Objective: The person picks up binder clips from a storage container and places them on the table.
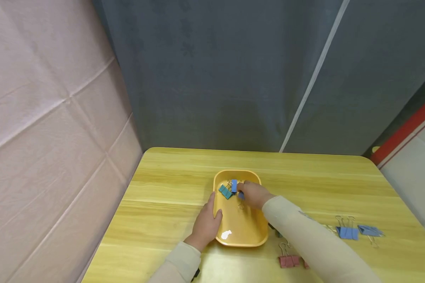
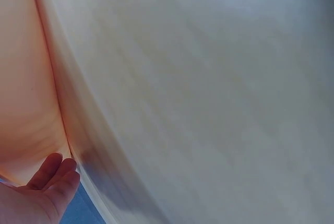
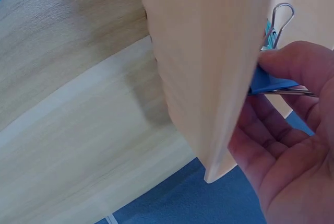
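As right hand (image 1: 254,194) pinches blue clip (image 3: 269,81) | handles (image 3: 292,92) palmward | tray (image 1: 242,232) lengthwise forward

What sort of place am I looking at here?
Probably a makeshift booth for tabletop work, though I can't be sure: a dark curtain-like backdrop stands behind a wood-grained table, creased pale sheeting lines the left side, and binder clips lie near a yellow tray.

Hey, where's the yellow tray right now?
In the head view, the yellow tray sits near the middle of the wooden table, with the left hand at its left rim and the right hand reaching inside, holding a blue binder clip.
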Demonstrator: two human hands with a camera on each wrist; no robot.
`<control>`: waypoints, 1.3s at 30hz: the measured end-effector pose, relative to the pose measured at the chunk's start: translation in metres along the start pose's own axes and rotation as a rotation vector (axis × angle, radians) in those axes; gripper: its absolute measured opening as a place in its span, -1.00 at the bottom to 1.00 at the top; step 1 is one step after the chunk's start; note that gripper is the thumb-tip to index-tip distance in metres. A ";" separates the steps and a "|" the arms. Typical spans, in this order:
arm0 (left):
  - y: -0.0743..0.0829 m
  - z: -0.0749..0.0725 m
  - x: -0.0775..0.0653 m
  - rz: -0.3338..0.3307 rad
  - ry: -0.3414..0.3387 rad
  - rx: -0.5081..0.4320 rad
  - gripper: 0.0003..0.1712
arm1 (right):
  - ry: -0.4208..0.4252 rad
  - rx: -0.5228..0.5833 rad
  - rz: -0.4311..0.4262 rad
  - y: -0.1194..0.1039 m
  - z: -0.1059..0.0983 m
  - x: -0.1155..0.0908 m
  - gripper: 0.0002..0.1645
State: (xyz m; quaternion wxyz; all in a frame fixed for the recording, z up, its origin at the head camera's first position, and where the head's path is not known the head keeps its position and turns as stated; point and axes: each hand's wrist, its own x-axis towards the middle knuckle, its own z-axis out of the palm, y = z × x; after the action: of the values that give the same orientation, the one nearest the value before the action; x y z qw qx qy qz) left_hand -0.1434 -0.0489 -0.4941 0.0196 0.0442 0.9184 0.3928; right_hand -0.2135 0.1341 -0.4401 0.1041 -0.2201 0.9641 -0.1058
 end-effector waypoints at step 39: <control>-0.006 -0.004 0.006 -0.022 0.003 0.012 -0.28 | 0.212 0.134 -0.082 0.022 -0.035 -0.049 -0.65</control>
State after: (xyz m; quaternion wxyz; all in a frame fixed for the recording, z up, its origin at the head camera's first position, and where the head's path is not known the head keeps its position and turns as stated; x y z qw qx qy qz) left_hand -0.1497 -0.0559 -0.4957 0.0223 0.0339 0.9211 0.3871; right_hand -0.1879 0.1813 -0.4048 0.0116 -0.2395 0.9507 -0.1969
